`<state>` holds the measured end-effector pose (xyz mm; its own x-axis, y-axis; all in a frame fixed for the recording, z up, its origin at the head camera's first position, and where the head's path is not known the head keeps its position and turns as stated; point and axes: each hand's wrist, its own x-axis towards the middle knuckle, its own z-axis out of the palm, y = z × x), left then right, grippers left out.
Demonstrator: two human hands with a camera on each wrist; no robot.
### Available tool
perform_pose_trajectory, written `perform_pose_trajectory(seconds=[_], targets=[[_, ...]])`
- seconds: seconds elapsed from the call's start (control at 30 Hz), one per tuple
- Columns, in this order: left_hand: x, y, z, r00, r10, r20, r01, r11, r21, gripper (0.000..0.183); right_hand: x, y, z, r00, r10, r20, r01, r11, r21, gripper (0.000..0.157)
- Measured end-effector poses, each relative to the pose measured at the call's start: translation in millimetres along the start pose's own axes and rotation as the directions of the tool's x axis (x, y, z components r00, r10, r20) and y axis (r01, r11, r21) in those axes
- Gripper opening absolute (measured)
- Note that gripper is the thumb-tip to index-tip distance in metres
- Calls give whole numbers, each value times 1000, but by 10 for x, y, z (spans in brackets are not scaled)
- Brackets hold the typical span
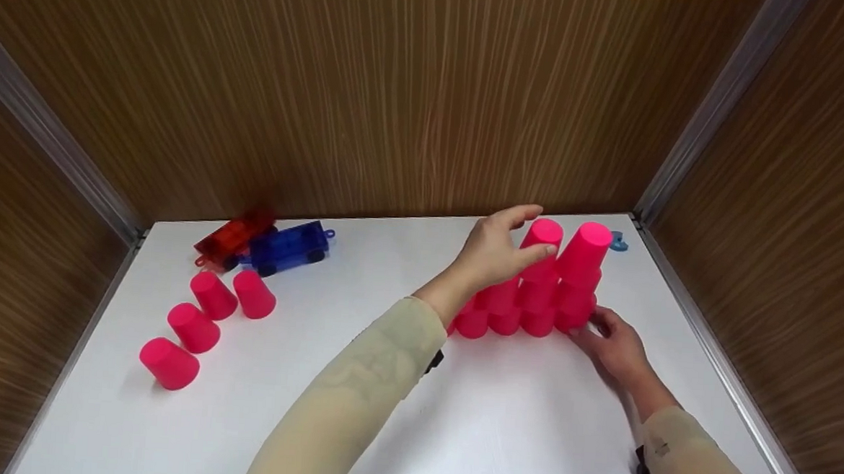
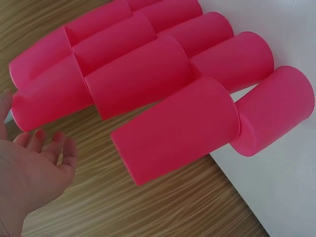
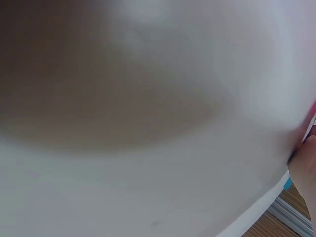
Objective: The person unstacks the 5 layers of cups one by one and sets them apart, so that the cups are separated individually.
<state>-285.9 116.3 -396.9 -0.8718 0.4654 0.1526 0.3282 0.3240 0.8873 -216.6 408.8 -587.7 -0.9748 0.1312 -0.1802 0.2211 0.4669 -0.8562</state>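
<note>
Pink cups (image 1: pixel 537 295), inverted, form a stacked wall on the right of the white counter (image 1: pixel 255 387). The left hand (image 1: pixel 492 249) spreads thumb and fingers beside a top cup; the right hand (image 1: pixel 617 348) is at the base, its grip unclear. Four separate cups (image 1: pixel 194 330) stand left, near a blue toy car (image 1: pixel 288 246).

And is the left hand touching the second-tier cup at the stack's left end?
Apart. The left wrist view shows a gap, with wooden wall behind it, between the left hand and that second-tier cup.
</note>
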Motion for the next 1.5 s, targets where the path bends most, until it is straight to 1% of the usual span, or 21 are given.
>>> perform_pose_trajectory(seconds=[0.1, 0.17, 0.43, 0.53, 0.63, 0.77, 0.9, 1.0, 1.13, 1.33, 1.43, 1.5], targets=[[11, 2, 21, 1000, -20, 0, 20, 1000, -16, 67, -4, 2, -5, 1000, -7, -6, 7, 1000, -3, 81], [20, 3, 38, 1000, -23, 2, 23, 1000, -19, 67, -12, -1, -12, 1000, -16, -10, 16, 1000, -8, 80], [39, 10, 89, 999, -36, -2, 36, 999, -17, 65, -21, 9, -24, 1000, -13, -5, 12, 1000, -9, 83], [25, 7, 65, 999, -36, -6, 36, 999, -29, 62, -11, 15, -13, 1000, 1, -4, -1, 1000, -10, 82], [-9, 0, -14, 999, -30, -14, 30, 999, -42, 61, 3, 22, -2, 1000, 11, 2, -11, 1000, -14, 83], [-89, -19, -230, 999, -2, -41, 0, 999, -44, 60, 27, 28, 12, 1000, 24, 9, -23, 1000, -13, 84], [-207, -67, -517, 996, 42, -78, -46, 998, -41, 57, 43, 29, 11, 1000, 24, 14, -24, 1000, -16, 85], [-323, -125, -742, 992, 48, -114, -51, 998, -27, 57, 50, 25, 2, 1000, 13, 16, -12, 1000, -16, 85], [-492, -213, -1018, 985, 35, -169, -37, 999, -8, 60, 49, 27, -17, 1000, -1, 12, 1, 1000, -23, 86], [-758, -372, -1384, 972, 51, -227, -47, 999, 26, 62, 54, 54, -34, 1000, 5, 12, -5, 999, -34, 87], [-909, -471, -1555, 969, 29, -246, -19, 999, 42, 64, 53, 56, -38, 1000, 11, 18, -10, 999, -35, 87], [-1025, -549, -1673, 967, -2, -255, 14, 999, 46, 65, 52, 52, -39, 1000, 11, 15, -11, 999, -35, 87]])
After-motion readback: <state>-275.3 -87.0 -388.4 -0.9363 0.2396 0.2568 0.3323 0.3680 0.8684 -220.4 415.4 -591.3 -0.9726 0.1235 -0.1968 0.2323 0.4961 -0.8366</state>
